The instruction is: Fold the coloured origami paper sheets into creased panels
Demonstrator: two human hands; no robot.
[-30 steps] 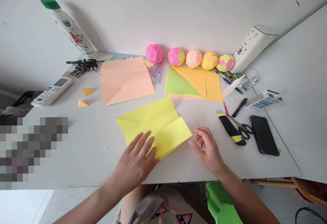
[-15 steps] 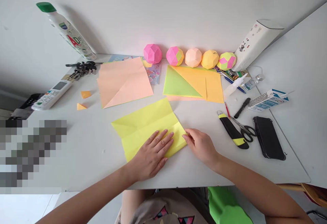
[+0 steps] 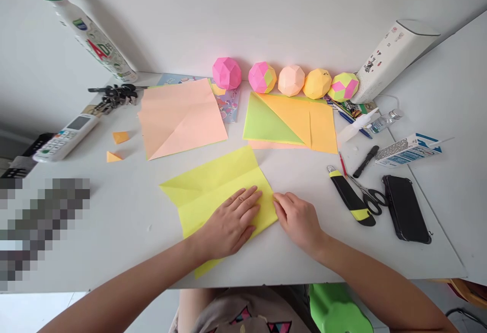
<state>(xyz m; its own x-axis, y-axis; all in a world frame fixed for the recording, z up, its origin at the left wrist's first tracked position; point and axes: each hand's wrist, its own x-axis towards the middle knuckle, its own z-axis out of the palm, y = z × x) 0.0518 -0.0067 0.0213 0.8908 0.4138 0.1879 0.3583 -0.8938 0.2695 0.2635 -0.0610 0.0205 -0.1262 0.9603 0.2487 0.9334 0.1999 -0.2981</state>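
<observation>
A yellow paper sheet [image 3: 213, 181], partly folded, lies on the white table [image 3: 125, 221] in front of me. My left hand [image 3: 230, 221] rests flat on its near folded part with fingers stretched out. My right hand [image 3: 299, 219] sits at the sheet's right edge, fingers curled and pinching the fold there. Behind it lie a peach sheet [image 3: 180, 117] and an orange-and-green sheet [image 3: 291, 122].
Several paper balls [image 3: 289, 79] line the wall. To the right lie a utility knife [image 3: 352, 201], scissors [image 3: 369, 196], a black phone [image 3: 407, 209], a marker [image 3: 366, 160] and a small box [image 3: 407, 150]. On the left are a remote [image 3: 64, 138], keys [image 3: 112, 97], a bottle [image 3: 83, 31] and orange scraps [image 3: 119, 138].
My left hand slid forward onto the yellow fold and pressed flat. My right hand came in from the right and took the sheet's right edge.
</observation>
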